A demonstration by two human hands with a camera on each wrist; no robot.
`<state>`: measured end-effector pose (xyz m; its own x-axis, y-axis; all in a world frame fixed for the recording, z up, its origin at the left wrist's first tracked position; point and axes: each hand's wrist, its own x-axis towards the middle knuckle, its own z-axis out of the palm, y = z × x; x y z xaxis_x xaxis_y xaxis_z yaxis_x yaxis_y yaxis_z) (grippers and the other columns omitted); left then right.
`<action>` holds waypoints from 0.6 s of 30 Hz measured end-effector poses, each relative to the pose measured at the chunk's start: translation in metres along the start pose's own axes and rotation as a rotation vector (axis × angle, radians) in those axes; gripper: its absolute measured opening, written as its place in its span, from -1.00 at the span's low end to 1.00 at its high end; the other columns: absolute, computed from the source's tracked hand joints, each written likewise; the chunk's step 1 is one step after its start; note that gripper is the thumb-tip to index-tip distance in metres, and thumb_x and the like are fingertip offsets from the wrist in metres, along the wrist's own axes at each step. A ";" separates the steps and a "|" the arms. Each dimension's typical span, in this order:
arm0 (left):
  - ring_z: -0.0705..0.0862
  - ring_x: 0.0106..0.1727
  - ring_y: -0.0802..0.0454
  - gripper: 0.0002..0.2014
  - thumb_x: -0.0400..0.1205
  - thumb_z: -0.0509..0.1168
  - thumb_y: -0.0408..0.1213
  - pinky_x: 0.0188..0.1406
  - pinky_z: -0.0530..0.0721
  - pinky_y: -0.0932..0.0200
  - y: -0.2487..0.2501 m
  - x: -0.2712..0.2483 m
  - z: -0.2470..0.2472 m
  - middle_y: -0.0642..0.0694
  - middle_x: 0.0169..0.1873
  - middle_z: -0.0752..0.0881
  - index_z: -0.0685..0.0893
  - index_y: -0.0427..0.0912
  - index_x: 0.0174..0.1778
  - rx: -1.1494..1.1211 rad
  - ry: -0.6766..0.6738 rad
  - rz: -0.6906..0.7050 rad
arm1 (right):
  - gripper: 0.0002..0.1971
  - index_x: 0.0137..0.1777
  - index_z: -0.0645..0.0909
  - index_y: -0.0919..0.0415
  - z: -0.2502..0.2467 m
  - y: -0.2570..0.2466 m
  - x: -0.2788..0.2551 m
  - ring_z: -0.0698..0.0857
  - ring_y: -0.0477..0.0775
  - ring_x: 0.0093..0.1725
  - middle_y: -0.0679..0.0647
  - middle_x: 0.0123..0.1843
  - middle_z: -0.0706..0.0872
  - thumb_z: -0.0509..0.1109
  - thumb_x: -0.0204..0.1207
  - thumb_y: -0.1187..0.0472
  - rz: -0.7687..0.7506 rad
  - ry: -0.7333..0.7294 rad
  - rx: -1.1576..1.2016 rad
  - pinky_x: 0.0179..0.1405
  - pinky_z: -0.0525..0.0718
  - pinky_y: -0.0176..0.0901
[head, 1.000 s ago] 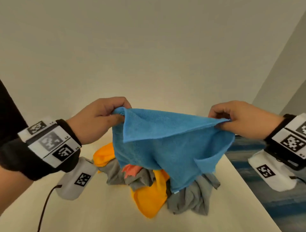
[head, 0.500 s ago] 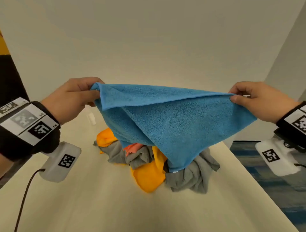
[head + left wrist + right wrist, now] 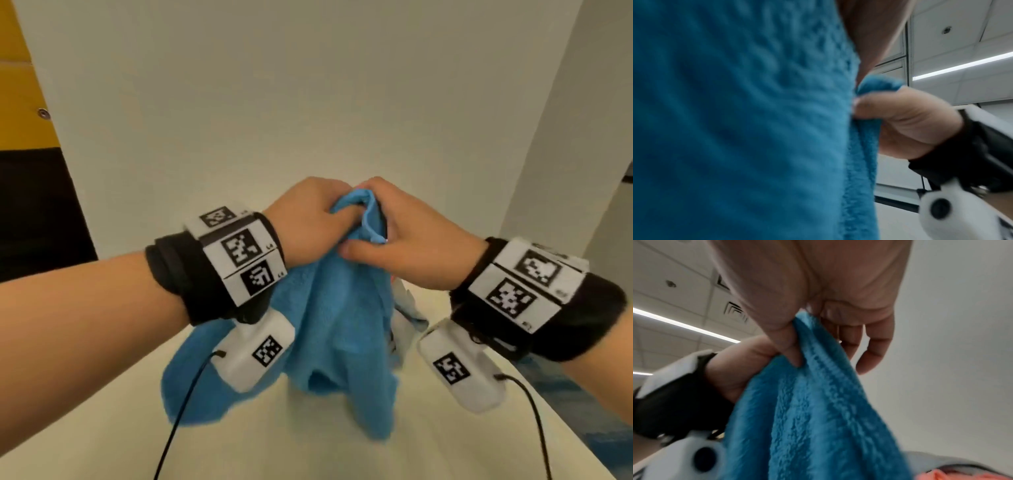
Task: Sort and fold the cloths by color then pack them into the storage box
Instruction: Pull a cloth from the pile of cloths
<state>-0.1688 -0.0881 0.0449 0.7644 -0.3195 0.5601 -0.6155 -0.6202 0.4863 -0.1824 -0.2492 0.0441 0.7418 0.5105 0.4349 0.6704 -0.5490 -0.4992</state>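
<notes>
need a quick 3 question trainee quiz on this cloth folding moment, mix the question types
1. True or false: the left hand and the right hand meet at the top of the blue terry cloth.
2. Which hangs below the hands? A. the blue cloth B. a yellow cloth
3. Fill in: the blue cloth's lower end reaches the cream ____.

Key: 1 true; 2 A; 3 table

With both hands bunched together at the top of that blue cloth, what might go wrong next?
The blue cloth hangs crumpled from the left hand and right hand, so the fold may come out uneven. Its lower end drags on the table and could bunch. The left wrist's cable crosses the cloth and might snag it.
</notes>
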 end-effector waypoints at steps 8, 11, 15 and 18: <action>0.68 -0.30 0.04 -0.55 0.33 0.36 0.24 -0.23 0.66 0.13 -0.051 -0.021 -0.012 0.06 -0.32 0.75 0.75 -0.07 -0.15 0.118 -0.561 -0.082 | -0.96 -0.13 0.60 0.21 -0.047 0.055 -0.011 0.67 0.03 -0.17 0.07 -0.20 0.69 0.37 0.54 0.32 0.056 0.108 -0.149 -0.16 0.60 -0.09; 0.45 -0.40 0.15 -0.51 0.29 0.35 0.27 -0.34 0.46 0.23 -0.079 -0.027 -0.029 0.06 -0.48 0.50 0.57 -0.16 -0.37 0.109 -0.572 -0.148 | -0.95 -0.14 0.58 0.22 -0.060 0.073 -0.011 0.63 -0.01 -0.20 0.06 -0.22 0.67 0.37 0.56 0.31 0.105 0.106 -0.154 -0.17 0.57 -0.12; 0.54 -0.29 0.01 -0.41 0.22 0.47 0.36 -0.24 0.51 0.07 -0.093 -0.025 -0.060 -0.13 -0.38 0.59 0.59 -0.15 -0.30 -0.166 -0.464 -0.298 | -0.90 -0.13 0.55 0.27 -0.069 0.080 0.000 0.56 -0.10 -0.28 0.01 -0.26 0.61 0.36 0.58 0.26 0.113 0.111 -0.142 -0.29 0.50 -0.29; 0.59 -0.31 -0.14 -0.30 0.08 0.49 0.45 -0.25 0.52 -0.04 -0.098 -0.014 -0.078 -0.28 -0.35 0.67 0.60 -0.12 -0.25 -0.230 -0.247 -0.319 | -0.87 -0.17 0.53 0.22 -0.074 0.079 0.022 0.55 -0.10 -0.30 -0.02 -0.27 0.58 0.36 0.58 0.23 0.088 0.133 -0.123 -0.27 0.50 -0.24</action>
<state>-0.1339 0.0328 0.0419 0.9280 -0.3172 0.1952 -0.3476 -0.5492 0.7599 -0.1122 -0.3303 0.0696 0.7875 0.3693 0.4933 0.5939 -0.6683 -0.4479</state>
